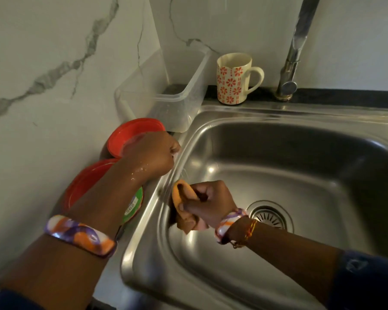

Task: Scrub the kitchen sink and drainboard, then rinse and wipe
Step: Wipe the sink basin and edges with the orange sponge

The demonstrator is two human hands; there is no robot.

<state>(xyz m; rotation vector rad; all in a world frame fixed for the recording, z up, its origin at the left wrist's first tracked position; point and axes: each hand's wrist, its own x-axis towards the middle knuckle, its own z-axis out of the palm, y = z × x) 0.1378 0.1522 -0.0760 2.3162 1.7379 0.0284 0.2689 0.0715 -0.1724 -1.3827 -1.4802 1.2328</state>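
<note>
Right hand (207, 203) fingers curled tight, gripping orange cloth (182, 204) against left inner wall of steel sink (278, 166); cloth crumpled, wet; left hand (154, 155) fisted at sink rim, contents unclear.

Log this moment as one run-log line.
right hand: grips orange cloth at sink left wall | left hand: curled over rim | tap: no water visible

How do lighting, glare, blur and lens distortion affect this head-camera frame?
Head view: dim, warm light; bright glare spots on the stainless steel sink basin; its right wall falls into shadow; the left hand is slightly motion-blurred; wide-angle bending curves the sink rim; the floral ceramic mug stays fairly sharp.
</note>
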